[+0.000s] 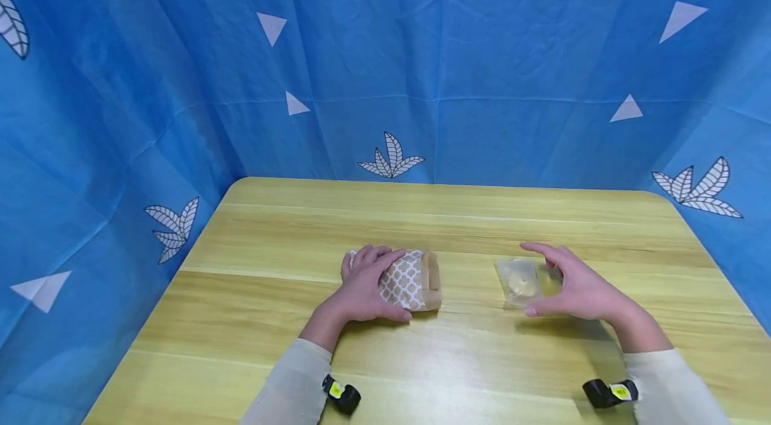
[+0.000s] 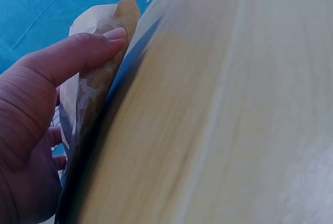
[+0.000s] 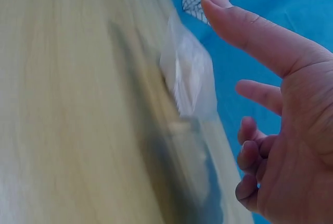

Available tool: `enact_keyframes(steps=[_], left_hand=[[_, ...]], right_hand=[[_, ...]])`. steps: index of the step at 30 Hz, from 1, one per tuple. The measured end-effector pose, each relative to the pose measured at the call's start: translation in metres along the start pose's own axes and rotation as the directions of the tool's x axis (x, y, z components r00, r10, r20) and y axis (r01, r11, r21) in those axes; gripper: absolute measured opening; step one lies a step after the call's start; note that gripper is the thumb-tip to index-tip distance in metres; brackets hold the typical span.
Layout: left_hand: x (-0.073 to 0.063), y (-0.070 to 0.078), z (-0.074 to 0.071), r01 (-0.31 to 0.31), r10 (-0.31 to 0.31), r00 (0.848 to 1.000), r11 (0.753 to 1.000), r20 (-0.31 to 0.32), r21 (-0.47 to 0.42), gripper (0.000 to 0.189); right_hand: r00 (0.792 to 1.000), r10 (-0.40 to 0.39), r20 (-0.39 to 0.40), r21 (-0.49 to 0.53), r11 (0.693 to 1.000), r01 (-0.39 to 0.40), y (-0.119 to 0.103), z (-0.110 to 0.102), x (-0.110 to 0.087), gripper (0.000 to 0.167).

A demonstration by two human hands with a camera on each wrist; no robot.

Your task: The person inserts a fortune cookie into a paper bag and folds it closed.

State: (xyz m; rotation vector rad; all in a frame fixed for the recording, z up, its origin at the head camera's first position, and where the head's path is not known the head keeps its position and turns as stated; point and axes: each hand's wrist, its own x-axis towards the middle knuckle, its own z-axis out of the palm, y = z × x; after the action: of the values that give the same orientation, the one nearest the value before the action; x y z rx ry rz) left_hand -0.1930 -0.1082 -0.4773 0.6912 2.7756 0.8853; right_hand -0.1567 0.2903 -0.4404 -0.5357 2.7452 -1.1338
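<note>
A brown paper bag (image 1: 409, 281) with a white lattice pattern lies on the table left of centre, its plain brown end facing right. My left hand (image 1: 360, 290) grips it from the left, thumb along the near side and fingers over the far side. In the left wrist view the thumb (image 2: 93, 49) presses on the bag's paper (image 2: 96, 83). To the right lies a small translucent plastic packet (image 1: 519, 283) with something pale yellow inside. Beside it, my right hand (image 1: 581, 288) has thumb and forefinger spread wide, with nothing held. The right wrist view shows the packet (image 3: 190, 73) beyond the spread fingers.
Both things lie on a light wood-grain table (image 1: 470, 371). A blue curtain (image 1: 361, 43) with white leaves and triangles hangs behind the table and along its sides. Each sleeve has a black strap (image 1: 342, 395) near the cuff.
</note>
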Motion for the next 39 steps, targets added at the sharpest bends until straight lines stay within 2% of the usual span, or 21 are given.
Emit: enact_keyframes(steps=[6,15,21,31,39], left_hand=[[0.0,0.001,0.0,-0.001,0.001,1.0,1.0,0.0,-0.003,0.115],[0.0,0.0,0.001,0.0,0.0,1.0,1.0,-0.003,-0.004,0.115],[0.0,0.0,0.001,0.001,-0.001,1.0,1.0,-0.004,-0.004,0.114],[0.0,0.002,0.0,-0.002,0.002,1.0,1.0,-0.006,-0.001,0.113],[0.0,0.001,0.0,-0.002,0.002,1.0,1.0,-0.009,0.006,0.114]], right_hand=[[0.999,0.029,0.037,0.035,0.999,-0.031,0.013,-0.001,-0.003,0.106],[0.997,0.019,0.072,0.041,0.999,-0.022,0.023,-0.002,-0.004,0.108],[0.998,0.003,0.055,0.0,1.0,-0.003,0.026,0.001,-0.003,0.105],[0.997,0.069,0.03,-0.058,0.996,-0.067,0.026,0.005,-0.001,0.104],[0.998,0.069,0.005,-0.075,0.995,-0.069,0.025,0.009,-0.003,0.1]])
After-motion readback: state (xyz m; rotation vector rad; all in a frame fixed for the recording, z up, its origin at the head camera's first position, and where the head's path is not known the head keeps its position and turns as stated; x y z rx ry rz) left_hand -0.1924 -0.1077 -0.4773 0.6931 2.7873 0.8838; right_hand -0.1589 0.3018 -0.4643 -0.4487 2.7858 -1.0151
